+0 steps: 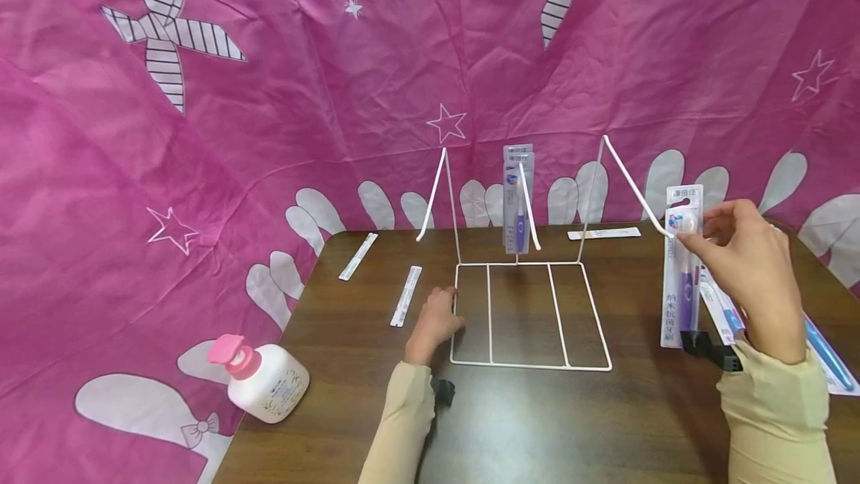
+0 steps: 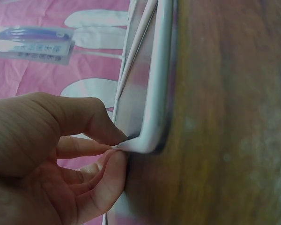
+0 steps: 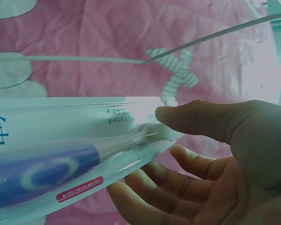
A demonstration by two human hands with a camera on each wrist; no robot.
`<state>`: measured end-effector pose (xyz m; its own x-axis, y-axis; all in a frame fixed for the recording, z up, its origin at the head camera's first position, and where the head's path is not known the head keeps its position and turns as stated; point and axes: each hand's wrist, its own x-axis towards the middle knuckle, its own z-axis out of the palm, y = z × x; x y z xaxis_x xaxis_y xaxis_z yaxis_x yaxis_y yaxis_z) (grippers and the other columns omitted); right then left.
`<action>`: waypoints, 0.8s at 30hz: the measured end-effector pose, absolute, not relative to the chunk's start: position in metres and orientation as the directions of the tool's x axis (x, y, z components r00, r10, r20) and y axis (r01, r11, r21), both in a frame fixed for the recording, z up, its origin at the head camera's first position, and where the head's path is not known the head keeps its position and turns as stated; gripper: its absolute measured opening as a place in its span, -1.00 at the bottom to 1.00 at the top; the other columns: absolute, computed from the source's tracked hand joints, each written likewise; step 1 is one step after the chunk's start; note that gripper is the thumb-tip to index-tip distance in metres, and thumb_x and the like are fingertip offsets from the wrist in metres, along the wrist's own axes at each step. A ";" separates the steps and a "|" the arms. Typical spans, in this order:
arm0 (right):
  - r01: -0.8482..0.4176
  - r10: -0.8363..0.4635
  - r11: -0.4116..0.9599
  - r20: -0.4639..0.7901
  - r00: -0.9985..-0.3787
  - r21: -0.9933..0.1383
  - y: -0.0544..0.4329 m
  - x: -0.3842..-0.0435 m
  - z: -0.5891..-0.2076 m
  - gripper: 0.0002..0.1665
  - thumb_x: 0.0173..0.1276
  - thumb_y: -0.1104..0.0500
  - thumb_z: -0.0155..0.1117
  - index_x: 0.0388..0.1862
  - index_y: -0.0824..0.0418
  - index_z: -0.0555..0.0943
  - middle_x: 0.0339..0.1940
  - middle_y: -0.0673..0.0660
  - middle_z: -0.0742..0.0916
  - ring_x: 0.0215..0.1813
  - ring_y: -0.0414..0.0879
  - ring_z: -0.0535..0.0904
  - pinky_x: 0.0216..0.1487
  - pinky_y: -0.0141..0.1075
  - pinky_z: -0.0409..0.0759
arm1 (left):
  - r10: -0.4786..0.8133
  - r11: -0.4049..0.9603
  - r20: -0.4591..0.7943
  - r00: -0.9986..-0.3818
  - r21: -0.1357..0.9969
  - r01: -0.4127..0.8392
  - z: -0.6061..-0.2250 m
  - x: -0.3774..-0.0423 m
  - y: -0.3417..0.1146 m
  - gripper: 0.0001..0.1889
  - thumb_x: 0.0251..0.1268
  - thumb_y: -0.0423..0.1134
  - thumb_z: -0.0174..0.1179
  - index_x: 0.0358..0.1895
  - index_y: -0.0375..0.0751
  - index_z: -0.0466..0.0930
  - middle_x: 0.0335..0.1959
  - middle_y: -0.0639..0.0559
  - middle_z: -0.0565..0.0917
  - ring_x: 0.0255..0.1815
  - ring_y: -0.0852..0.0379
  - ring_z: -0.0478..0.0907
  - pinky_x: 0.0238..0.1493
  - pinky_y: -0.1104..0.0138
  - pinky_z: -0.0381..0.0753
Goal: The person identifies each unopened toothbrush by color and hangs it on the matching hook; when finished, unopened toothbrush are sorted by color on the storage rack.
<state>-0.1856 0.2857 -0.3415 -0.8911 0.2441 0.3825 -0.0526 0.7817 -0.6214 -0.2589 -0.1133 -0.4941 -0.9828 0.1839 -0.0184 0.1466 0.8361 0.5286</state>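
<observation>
The right hand pinches a packaged purple toothbrush between thumb and fingers, holding it upright just to the hand's left. The tip of the right hook of a white wire rack overlaps the pack; whether it passes through the hole I cannot tell. The left hand pinches the rack's left base wire. Near the right hand, on its right, a blue packaged toothbrush lies on the table. A slim white packet lies just left of the left hand; a pump bottle stands farther left. Beyond and between both hands, packaged toothbrushes hang on the middle hook.
</observation>
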 end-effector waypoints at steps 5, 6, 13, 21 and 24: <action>-0.093 0.254 0.764 0.430 -0.866 -0.639 0.275 -0.172 -0.327 -0.39 0.30 0.17 0.41 0.21 0.42 0.40 -0.09 0.41 0.66 -0.38 -0.74 0.27 -0.30 -0.38 0.30 | 0.185 0.830 -0.019 -0.983 0.538 0.146 -0.493 -0.257 -0.115 -0.35 -0.05 -0.38 0.45 0.22 -0.47 0.52 0.01 -0.36 0.56 0.02 -0.36 0.56 0.09 -0.12 0.53; -0.096 0.258 0.760 0.434 -0.863 -0.643 0.273 -0.169 -0.325 -0.39 0.30 0.18 0.41 0.22 0.40 0.39 -0.10 0.40 0.65 -0.38 -0.74 0.28 -0.31 -0.40 0.30 | 0.187 0.832 -0.019 -0.982 0.534 0.148 -0.492 -0.257 -0.115 -0.35 -0.06 -0.38 0.44 0.22 -0.47 0.52 0.01 -0.36 0.56 0.02 -0.36 0.56 0.09 -0.12 0.53; -0.112 0.270 0.745 0.450 -0.851 -0.658 0.258 -0.146 -0.308 -0.36 0.33 0.23 0.39 0.27 0.36 0.31 -0.11 0.39 0.62 -0.35 -0.74 0.29 -0.34 -0.54 0.29 | 0.184 0.836 -0.016 -0.983 0.529 0.147 -0.493 -0.257 -0.117 -0.33 -0.08 -0.38 0.44 0.23 -0.47 0.51 0.01 -0.36 0.55 0.02 -0.37 0.56 0.07 -0.14 0.53; -0.184 0.252 0.753 0.535 -0.807 -0.632 0.245 -0.123 -0.297 -0.36 0.25 0.35 0.45 0.25 0.35 0.36 -0.24 -0.01 0.64 -0.35 -0.79 0.32 -0.28 -0.71 0.26 | 0.179 0.834 -0.022 -0.984 0.534 0.140 -0.493 -0.258 -0.115 -0.34 -0.02 -0.39 0.42 0.25 -0.46 0.50 0.02 -0.36 0.55 0.04 -0.35 0.55 0.12 -0.13 0.50; -0.230 0.262 0.727 0.570 -0.779 -0.647 0.241 -0.116 -0.295 -0.35 0.18 0.42 0.48 0.21 0.37 0.40 -0.31 -0.35 0.55 -0.36 -0.76 0.38 -0.24 -0.78 0.31 | 0.183 0.833 -0.024 -0.983 0.535 0.142 -0.494 -0.257 -0.114 -0.36 -0.03 -0.39 0.42 0.23 -0.46 0.51 0.00 -0.34 0.55 0.02 -0.34 0.55 0.10 -0.13 0.51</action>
